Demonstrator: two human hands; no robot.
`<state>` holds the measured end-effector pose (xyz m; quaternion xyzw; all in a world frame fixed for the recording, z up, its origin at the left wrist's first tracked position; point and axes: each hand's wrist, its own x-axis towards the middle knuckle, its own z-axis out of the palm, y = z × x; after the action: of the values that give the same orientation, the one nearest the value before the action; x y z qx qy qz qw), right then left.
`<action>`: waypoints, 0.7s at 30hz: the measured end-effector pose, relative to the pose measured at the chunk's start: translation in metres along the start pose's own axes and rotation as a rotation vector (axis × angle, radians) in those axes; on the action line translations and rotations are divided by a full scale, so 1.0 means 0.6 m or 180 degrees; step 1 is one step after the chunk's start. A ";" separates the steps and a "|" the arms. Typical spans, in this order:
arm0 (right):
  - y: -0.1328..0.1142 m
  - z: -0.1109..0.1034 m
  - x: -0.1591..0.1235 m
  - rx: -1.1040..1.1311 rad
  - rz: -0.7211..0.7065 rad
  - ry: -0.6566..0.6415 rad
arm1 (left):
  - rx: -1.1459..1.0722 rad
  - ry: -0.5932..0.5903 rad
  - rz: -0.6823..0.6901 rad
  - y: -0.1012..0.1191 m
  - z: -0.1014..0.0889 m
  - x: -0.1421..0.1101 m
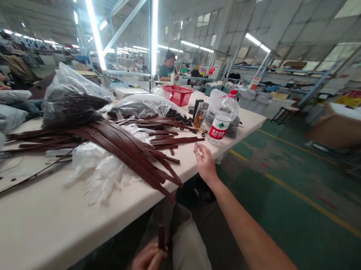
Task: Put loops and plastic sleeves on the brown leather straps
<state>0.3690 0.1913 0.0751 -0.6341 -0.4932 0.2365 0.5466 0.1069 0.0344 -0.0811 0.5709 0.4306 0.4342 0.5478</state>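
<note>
Down by my lap, my left hand is closed on a dark brown leather strap, whose end sticks up from the fingers. My right hand reaches out over the table's edge, fingers bent, close to the large clear bottle with a red label. Whether those fingertips pinch a small item is too blurred to tell. A fanned pile of brown leather straps lies across the table, some ends hanging past the edge. Small black rings or buckles are heaped beyond the pile.
The white table also carries crumpled white plastic, a clear bag of dark material, a red basket and a glass jar. A person sits at the far end. Green floor lies to the right.
</note>
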 end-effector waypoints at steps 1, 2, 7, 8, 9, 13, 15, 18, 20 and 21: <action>0.007 0.008 -0.046 0.0045 0.0032 -0.0156 | -0.0034 0.0013 -0.0016 0.021 -0.006 0.001; 0.015 0.016 -0.100 0.0119 0.0116 -0.0394 | -0.0081 -0.0019 -0.0078 0.041 -0.012 0.003; 0.027 0.042 -0.356 0.0528 0.0423 -0.2145 | -0.0932 -0.0003 -0.0062 0.113 -0.028 0.011; 0.025 0.044 -0.386 0.0594 0.0454 -0.2262 | -0.1126 -0.0056 -0.0076 0.123 -0.026 0.006; 0.022 0.045 -0.408 0.0658 0.0505 -0.2260 | -0.1283 -0.0121 -0.0089 0.132 -0.024 -0.001; 0.004 0.042 -0.439 0.0684 0.0724 -0.1761 | -0.1336 -0.0220 0.0046 0.162 -0.022 -0.030; -0.008 0.030 -0.446 0.0702 0.0823 -0.1430 | -0.1226 0.0057 0.0228 0.180 -0.036 -0.030; -0.027 0.003 -0.467 0.0845 0.0925 -0.1221 | -0.1107 0.0546 0.0602 0.218 -0.072 -0.012; -0.038 -0.017 -0.484 0.0713 0.0723 -0.1280 | -0.0898 0.0616 0.0915 0.246 -0.091 0.002; -0.043 -0.028 -0.491 0.0534 0.0548 -0.1285 | -0.0774 0.0573 0.1063 0.258 -0.096 0.007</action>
<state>0.2552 -0.0790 0.0336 -0.5661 -0.5152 0.4444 0.4655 0.0545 0.0482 0.0751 0.5230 0.3217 0.6168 0.4924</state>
